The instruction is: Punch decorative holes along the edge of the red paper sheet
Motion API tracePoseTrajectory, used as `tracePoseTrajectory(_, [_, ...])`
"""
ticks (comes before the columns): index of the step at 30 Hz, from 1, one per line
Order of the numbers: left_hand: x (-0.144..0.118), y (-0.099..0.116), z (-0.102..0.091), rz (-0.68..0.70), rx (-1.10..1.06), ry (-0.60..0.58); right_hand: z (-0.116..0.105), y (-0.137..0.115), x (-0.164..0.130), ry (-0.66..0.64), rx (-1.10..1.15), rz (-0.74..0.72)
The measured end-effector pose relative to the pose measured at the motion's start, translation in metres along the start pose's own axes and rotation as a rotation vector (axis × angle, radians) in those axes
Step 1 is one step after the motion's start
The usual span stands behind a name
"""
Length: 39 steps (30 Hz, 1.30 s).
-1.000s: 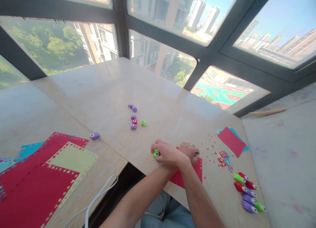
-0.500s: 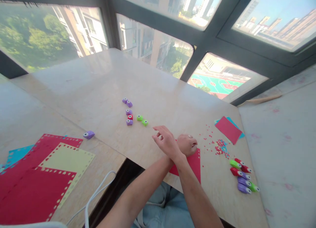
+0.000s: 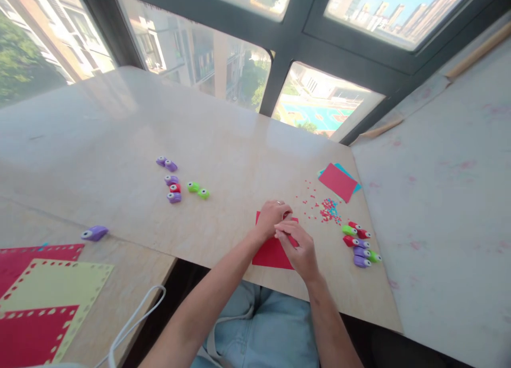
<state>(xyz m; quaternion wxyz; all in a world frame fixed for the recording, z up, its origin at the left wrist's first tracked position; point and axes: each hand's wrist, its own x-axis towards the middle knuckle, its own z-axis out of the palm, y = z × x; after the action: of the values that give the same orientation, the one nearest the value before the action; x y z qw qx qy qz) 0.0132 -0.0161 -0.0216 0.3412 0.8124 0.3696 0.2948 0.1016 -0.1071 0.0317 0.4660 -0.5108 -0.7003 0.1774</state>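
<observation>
The red paper sheet [image 3: 268,251] lies flat on the counter [image 3: 223,144], near its front edge, directly ahead of the person. The sheet is plain red, roughly rectangular, with its far edge covered by the hands.

Left hand [image 3: 272,216]: forearm extends from the lower left, wrist straight, hand resting palm-down on the far part of the sheet. A ring shows on one finger. The fingers are curled inward; the grip is narrow, and whether it encloses anything cannot be told.

Right hand [image 3: 299,247]: forearm enters from the lower right, hand set on the right edge of the sheet, fingers extended toward the left hand and touching or nearly touching it. The fingertips are drawn close together; what they pinch, if anything, is hidden.

Surroundings, outward from the sheet:
- Red and blue paper scraps [image 3: 326,208] lie scattered just right of the hands.
- A cluster of green, red and purple punches [image 3: 359,244] lies beyond the scraps, near the right hand.
- A second red sheet over a blue one [image 3: 338,181] lies farther back on the right.
- A group of purple, red and green punches [image 3: 179,184] lies well to the left.
- A single purple punch [image 3: 95,233] lies at far left, near perforated red and yellow sheets [image 3: 48,293].
</observation>
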Motion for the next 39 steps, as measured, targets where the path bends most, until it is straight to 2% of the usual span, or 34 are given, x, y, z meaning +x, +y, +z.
tracePoseTrajectory(6, [0.012, 0.003, -0.002, -0.034, 0.016, 0.009, -0.049, 0.036, -0.062, 0.236, -0.182, 0.3])
tracePoseTrajectory(11, [0.01, 0.003, -0.003, -0.054, 0.044, -0.015, -0.078, 0.052, -0.118, 0.538, -0.231, 0.569])
tracePoseTrajectory(15, [0.012, 0.004, -0.005, -0.05, 0.06, -0.015, -0.091, 0.052, -0.132, 0.799, -0.186, 0.723])
tracePoseTrajectory(18, [0.012, 0.004, -0.007, -0.044, 0.066, -0.013, -0.097, 0.054, -0.127, 0.898, -0.171, 0.778])
tracePoseTrajectory(21, [0.011, 0.004, -0.007, -0.045, 0.074, -0.01, -0.104, 0.06, -0.119, 0.86, -0.242, 0.86])
tracePoseTrajectory(24, [0.011, 0.004, -0.008, -0.048, 0.076, -0.005, -0.113, 0.065, -0.112, 0.718, -0.288, 0.921])
tracePoseTrajectory(27, [0.011, 0.004, -0.009, -0.044, 0.068, -0.008, -0.118, 0.067, -0.109, 0.616, -0.237, 0.905])
tracePoseTrajectory(34, [0.013, 0.007, -0.011, -0.024, 0.081, -0.002, -0.113, 0.072, -0.114, 0.652, -0.309, 0.816])
tracePoseTrajectory(39, [0.012, 0.009, -0.011, -0.042, 0.076, 0.021, -0.112, 0.071, -0.107, 0.68, -0.444, 0.859])
